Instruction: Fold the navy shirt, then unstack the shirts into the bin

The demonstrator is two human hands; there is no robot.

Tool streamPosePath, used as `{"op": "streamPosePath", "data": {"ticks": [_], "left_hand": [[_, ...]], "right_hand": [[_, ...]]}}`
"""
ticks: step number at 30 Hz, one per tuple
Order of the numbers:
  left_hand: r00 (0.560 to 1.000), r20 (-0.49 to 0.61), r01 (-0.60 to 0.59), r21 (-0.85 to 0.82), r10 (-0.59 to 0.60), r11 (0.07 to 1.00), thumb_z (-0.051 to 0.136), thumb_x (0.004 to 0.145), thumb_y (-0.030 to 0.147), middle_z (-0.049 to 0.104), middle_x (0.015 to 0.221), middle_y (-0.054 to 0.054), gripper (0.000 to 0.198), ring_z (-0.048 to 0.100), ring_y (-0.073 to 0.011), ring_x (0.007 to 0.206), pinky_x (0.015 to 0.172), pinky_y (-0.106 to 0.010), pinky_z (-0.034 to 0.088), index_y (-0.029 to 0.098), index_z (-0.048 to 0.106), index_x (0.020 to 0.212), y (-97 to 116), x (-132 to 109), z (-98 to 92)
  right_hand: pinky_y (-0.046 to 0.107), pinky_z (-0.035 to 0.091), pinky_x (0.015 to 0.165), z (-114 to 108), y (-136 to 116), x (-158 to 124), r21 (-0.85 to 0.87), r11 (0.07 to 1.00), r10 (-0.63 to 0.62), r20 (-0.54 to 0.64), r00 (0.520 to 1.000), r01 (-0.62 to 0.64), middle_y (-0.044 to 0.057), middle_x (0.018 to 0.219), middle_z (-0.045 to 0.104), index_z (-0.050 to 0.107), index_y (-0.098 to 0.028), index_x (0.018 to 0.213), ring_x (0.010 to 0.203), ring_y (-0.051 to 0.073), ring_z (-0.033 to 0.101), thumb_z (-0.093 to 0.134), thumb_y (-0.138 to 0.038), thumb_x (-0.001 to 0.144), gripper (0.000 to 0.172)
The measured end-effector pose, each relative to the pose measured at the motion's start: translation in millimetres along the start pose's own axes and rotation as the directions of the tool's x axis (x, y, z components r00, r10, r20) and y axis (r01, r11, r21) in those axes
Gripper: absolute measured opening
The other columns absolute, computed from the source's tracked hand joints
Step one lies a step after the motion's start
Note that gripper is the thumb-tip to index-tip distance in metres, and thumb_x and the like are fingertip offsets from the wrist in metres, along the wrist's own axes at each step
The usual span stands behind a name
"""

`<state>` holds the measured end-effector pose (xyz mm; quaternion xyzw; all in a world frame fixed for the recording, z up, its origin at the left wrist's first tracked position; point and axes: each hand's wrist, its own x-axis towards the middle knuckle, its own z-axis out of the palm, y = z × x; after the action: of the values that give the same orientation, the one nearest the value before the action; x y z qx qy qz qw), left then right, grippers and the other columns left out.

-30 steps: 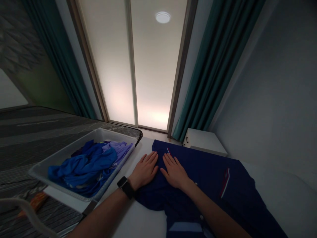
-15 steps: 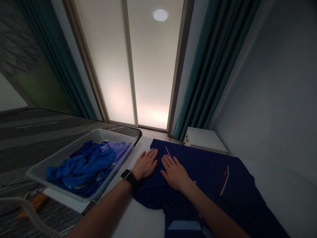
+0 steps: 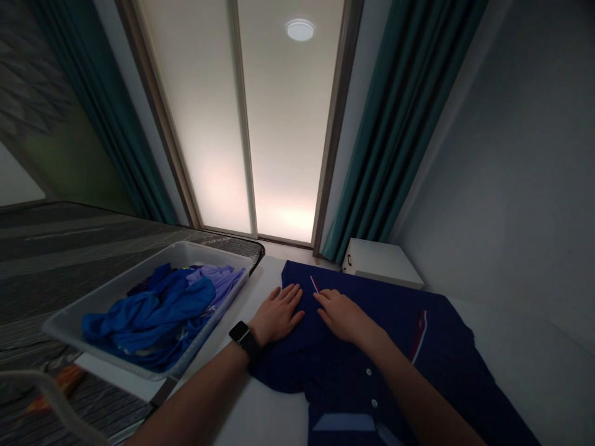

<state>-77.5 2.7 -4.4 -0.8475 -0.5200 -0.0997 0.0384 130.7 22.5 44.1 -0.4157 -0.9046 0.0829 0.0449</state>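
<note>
A navy blue shirt (image 3: 390, 310) lies spread over a white table, with buttons and two red-and-white stripes showing on it. My left hand (image 3: 279, 313) rests flat on its left part, fingers stretched out, a black watch (image 3: 244, 337) on the wrist. To the right of it, my right hand (image 3: 341, 316) lies on the cloth beside the smaller stripe, palm down with its fingers extended and holding nothing. A pale blue patch (image 3: 346, 422) shows on the shirt near the bottom edge of the view.
On the left stands a translucent plastic bin (image 3: 111, 282) with crumpled blue and purple clothes (image 3: 158, 313). A white cabinet (image 3: 383, 259) is beyond the shirt, by a teal curtain (image 3: 376, 155). A pale hose-like curve (image 3: 60, 406) crosses the lower left.
My right hand has slid to the right over the shirt, uncovering two buttons. My left hand has shifted slightly right on the cloth.
</note>
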Motion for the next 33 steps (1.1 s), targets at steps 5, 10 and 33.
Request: {"op": "streamPosePath", "data": {"ticks": [5,10,33], "left_hand": [[0.999,0.032,0.008,-0.017,-0.007,1.000,0.030,0.097,0.049,0.034,0.152,-0.008,0.057,0.030,-0.0229,0.140,0.114,-0.043,0.024,0.020,0.035,0.145,-1,-1,-1.3],[0.998,0.058,0.026,-0.020,-0.025,0.999,0.030,0.096,0.051,0.032,0.153,-0.007,0.059,0.029,-0.0223,0.141,0.114,-0.044,0.024,0.020,0.033,0.146,-2,-2,-3.7],[1.000,-0.021,0.009,0.022,-0.009,1.000,0.033,0.098,0.041,0.034,0.152,-0.010,0.052,0.027,-0.0233,0.142,0.117,-0.046,0.018,0.017,0.037,0.144,19,-2,-12.5]], "right_hand": [[0.043,0.024,0.113,30,6,7,-0.028,0.999,0.031,0.018,0.999,-0.031,0.010,0.156,0.023,0.029,-0.015,0.148,0.142,0.025,0.022,0.029,-0.040,0.096,0.057],[0.045,0.013,0.116,31,12,4,-0.005,0.995,0.102,0.124,0.987,-0.103,0.008,0.158,0.014,0.020,-0.014,0.151,0.145,0.024,0.013,0.025,-0.051,0.095,0.068],[0.042,0.019,0.114,37,28,8,0.014,0.988,0.154,-0.034,0.988,-0.153,0.009,0.153,0.032,0.036,-0.017,0.145,0.140,0.023,0.027,0.024,-0.037,0.096,0.054]]}}
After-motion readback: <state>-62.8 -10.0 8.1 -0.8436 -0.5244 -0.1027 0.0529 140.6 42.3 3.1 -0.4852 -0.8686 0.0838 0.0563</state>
